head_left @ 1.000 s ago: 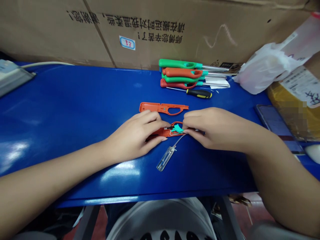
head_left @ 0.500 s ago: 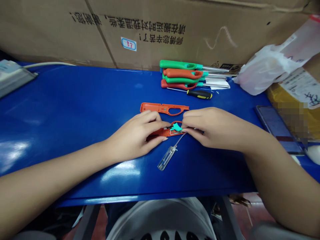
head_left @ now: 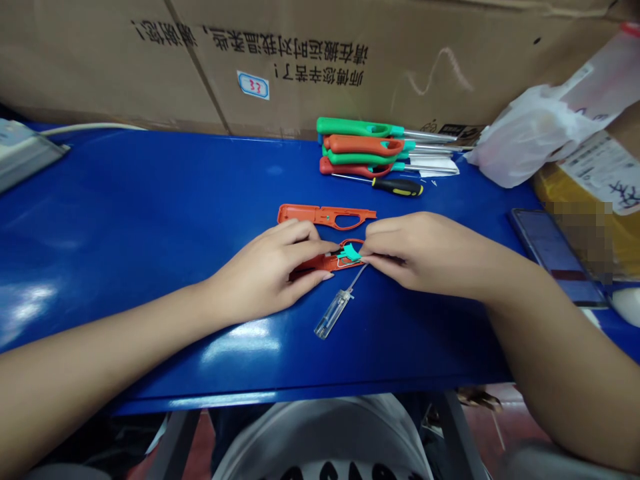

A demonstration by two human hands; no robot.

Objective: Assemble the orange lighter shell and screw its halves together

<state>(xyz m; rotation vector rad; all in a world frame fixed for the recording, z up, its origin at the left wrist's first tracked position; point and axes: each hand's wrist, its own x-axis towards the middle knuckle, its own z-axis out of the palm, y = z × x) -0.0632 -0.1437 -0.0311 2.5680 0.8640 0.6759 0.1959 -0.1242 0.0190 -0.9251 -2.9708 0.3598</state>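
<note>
Fingers of the left hand (head_left: 260,273) are in a narrow hold, index along the far edge and thumb at the near edge of an orange lighter shell half (head_left: 326,264) lying low over the blue surface (head_left: 165,227). Its thin plastic looks light and fairly stiff, probably a little slick; the closed butt end seems the sound place to hold, away from the fine wire inside. Beyond the left fingertips, just apart, lies the matching shell half (head_left: 300,213), open side up. Nearer the body, below the gap between the hands, the clear fuel tank (head_left: 331,315) rests on the surface, likely brittle and best taken by its sides. Its thin tube (head_left: 358,275) looks bendable and easily kinked. The green trigger piece (head_left: 351,252) sits tilted in the held half's front, between both hands; small and hard-looking, it would suit a light fingertip pinch. At its right edge, the right hand (head_left: 425,257) has thumb and finger drawn close; exactly what they grip cannot be told.
</note>
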